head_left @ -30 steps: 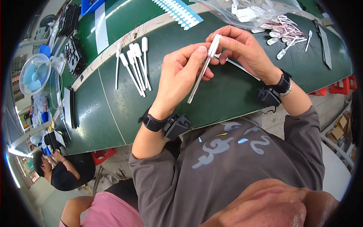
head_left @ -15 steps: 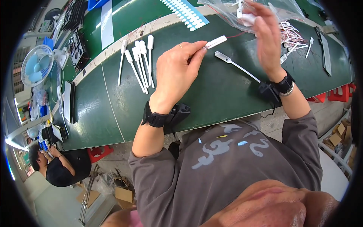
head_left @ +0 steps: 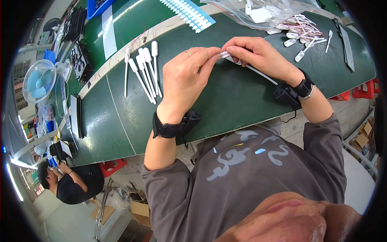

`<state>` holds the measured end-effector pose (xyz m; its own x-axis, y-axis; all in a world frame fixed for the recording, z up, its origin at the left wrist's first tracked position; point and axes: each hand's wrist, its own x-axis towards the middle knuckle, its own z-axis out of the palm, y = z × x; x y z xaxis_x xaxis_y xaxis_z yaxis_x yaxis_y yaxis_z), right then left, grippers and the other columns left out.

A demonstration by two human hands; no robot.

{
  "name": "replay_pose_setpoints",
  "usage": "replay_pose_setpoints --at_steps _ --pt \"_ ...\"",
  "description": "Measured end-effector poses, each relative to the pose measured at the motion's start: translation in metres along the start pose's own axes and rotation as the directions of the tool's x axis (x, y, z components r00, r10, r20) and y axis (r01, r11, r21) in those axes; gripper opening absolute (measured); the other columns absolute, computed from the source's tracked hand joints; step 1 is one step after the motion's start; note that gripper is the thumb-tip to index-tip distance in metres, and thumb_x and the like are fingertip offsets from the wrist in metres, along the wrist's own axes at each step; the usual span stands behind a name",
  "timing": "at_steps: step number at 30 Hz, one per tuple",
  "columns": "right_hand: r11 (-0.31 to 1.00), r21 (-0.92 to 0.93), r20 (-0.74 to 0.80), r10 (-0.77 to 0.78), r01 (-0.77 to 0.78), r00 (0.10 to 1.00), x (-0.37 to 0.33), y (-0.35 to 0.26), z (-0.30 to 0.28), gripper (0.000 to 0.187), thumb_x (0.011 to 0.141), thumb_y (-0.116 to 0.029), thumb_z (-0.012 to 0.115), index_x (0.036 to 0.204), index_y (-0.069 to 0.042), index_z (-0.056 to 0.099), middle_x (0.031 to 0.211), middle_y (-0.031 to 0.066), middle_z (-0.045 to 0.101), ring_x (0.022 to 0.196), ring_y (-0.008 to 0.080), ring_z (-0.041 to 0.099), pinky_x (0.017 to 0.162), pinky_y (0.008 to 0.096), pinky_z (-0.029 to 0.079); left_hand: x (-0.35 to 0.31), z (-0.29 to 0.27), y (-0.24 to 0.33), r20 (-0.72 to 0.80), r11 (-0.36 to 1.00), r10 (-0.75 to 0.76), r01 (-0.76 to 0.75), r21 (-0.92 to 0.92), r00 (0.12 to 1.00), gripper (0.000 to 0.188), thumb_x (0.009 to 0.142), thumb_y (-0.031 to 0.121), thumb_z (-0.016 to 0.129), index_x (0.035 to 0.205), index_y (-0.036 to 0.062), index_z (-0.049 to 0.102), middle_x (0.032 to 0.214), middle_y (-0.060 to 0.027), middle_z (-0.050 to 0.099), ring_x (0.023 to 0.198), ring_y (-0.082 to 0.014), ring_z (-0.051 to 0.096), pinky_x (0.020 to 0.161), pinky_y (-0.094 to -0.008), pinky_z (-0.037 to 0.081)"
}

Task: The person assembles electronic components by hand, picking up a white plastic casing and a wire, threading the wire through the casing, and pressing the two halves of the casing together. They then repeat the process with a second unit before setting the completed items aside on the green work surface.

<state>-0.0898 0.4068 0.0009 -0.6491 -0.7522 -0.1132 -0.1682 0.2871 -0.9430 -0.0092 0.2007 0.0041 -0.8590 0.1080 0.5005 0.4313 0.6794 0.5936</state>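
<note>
Between the fingertips of both hands is a small white paddle-shaped piece [head_left: 224, 55], mostly covered by the fingers. My left hand [head_left: 185, 76] pinches its near-left end, and my right hand [head_left: 262, 58] closes on the other end. Under the right hand, a white stick with a thin stem [head_left: 263, 75] lies on the green table; its wider head is partly hidden. Left of my left hand, several white paddle-headed sticks [head_left: 149, 68] lie side by side, with fine dark red wires beyond their heads.
A blue sheet with white tabs [head_left: 195, 18] lies at the back. Right of it, a clear plastic bag [head_left: 238, 18] holds white pieces. A loose heap of white sticks with red wires [head_left: 302, 30] is beside dark strips [head_left: 346, 50]. Another person [head_left: 72, 181] sits at far left.
My right hand has come down and left from the plastic bag to meet the left hand. Its fingers now close on the white piece that the left hand was holding alone.
</note>
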Motion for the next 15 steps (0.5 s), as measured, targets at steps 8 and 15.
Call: replay_pose_setpoints --at_steps 8,15 --pt "0.992 0.124 -0.032 0.021 -0.017 0.999 0.001 0.008 0.007 0.029 0.102 -0.027 0.051 0.107 -0.002 0.064 0.082 -0.0025 0.059 0.074 0.0052 0.056 0.067 0.0207 0.047 0.0 0.001 -0.001 -0.013 0.97 0.151 -0.146 0.196 0.988 0.012 0.079 0.007 0.072 0.09 0.0071 0.068 0.084 -0.0028 0.064 0.076 -0.0209 0.063 0.061 -0.031 0.052" --pt "0.973 0.229 -0.057 0.042 -0.028 0.997 0.001 0.014 0.013 0.03 0.102 -0.027 0.051 0.107 -0.001 0.065 0.083 -0.0012 0.061 0.075 0.0061 0.058 0.068 0.0208 0.048 0.0 0.004 -0.004 0.1 0.885 0.259 -0.278 0.374 0.961 0.015 0.08 0.007 0.069 0.093 0.0064 0.065 0.09 -0.0039 0.06 0.084 -0.0201 0.061 0.066 -0.0299 0.052"
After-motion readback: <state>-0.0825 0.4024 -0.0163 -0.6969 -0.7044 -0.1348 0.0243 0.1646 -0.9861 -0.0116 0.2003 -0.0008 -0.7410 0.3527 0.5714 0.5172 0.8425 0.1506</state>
